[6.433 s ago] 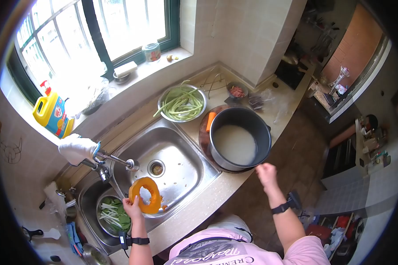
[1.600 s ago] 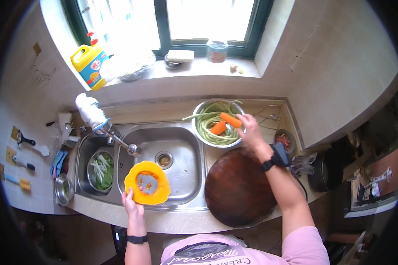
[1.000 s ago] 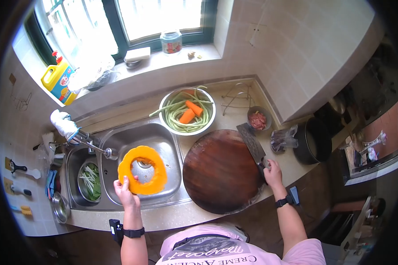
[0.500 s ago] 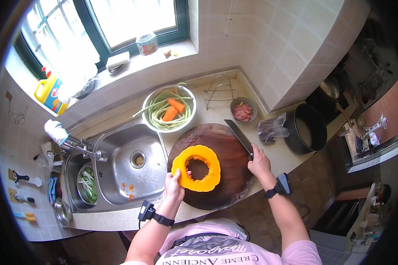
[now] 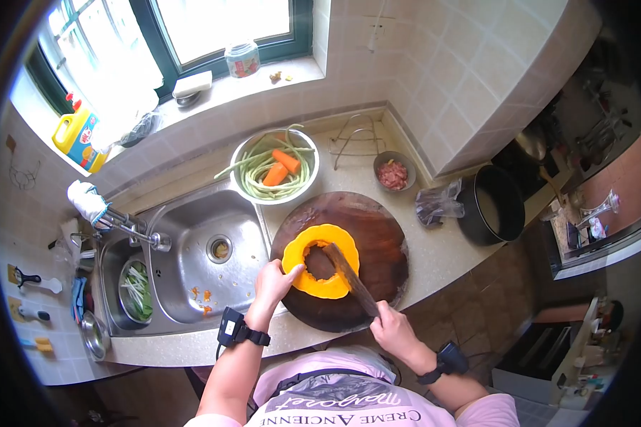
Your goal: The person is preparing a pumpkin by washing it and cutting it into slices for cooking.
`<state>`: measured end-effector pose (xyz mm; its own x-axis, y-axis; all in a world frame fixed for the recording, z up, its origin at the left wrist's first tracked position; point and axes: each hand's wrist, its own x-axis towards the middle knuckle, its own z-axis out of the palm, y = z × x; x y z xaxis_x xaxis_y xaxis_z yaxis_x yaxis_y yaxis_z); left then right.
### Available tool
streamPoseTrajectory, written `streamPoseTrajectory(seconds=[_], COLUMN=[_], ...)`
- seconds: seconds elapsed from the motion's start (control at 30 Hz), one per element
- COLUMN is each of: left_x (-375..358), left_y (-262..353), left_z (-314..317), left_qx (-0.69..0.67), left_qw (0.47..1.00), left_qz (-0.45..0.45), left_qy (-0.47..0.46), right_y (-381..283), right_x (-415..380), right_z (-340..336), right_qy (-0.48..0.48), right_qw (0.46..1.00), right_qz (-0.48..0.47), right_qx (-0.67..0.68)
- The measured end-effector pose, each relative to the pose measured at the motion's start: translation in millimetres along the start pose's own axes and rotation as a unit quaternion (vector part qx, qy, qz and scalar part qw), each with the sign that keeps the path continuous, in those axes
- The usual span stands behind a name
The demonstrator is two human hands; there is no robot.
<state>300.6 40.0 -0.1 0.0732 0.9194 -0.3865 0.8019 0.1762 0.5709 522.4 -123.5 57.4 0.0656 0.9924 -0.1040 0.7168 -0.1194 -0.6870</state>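
Observation:
A ring-shaped slice of pumpkin [image 5: 299,277], bright orange with a ragged hollow centre, lies on the round dark wooden cutting board [image 5: 384,228]. My left hand [image 5: 274,281] grips its left side, the thumb at the rim and the other fingers mostly hidden. In my right hand [image 5: 393,329] is the handle of a kitchen knife [image 5: 356,281]. The blade slants up and left across the ring's right side, its tip over the hollow.
Behind the board stand a white bowl of green beans and carrots [image 5: 313,174], a small bowl of meat [image 5: 393,173] and a wire rack [image 5: 352,135]. A plastic bag [image 5: 438,203] and a dark pot [image 5: 493,206] are at right. The steel sink [image 5: 185,270] adjoins at left.
The knife has swung left and down from the board's right side onto the pumpkin ring. The ring has moved slightly up and right, now lower on the board's surface.

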Motion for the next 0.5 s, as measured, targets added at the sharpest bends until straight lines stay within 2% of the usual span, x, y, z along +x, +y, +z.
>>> streamPoseTrajectory(seconds=[0.27,0.5], left_x=[11,14], left_y=[-5,-8], left_z=[-8,-11], left_qx=[0.028,0.03], left_qw=[0.998,0.996], left_qz=[0.01,0.022], left_qy=[-0.057,-0.075], right_y=[-7,-18], right_x=[-11,4], right_z=[36,43], right_qy=[-0.039,-0.08], right_qw=[0.981,0.976], right_qz=[0.021,0.064], right_qx=[-0.188,-0.191])
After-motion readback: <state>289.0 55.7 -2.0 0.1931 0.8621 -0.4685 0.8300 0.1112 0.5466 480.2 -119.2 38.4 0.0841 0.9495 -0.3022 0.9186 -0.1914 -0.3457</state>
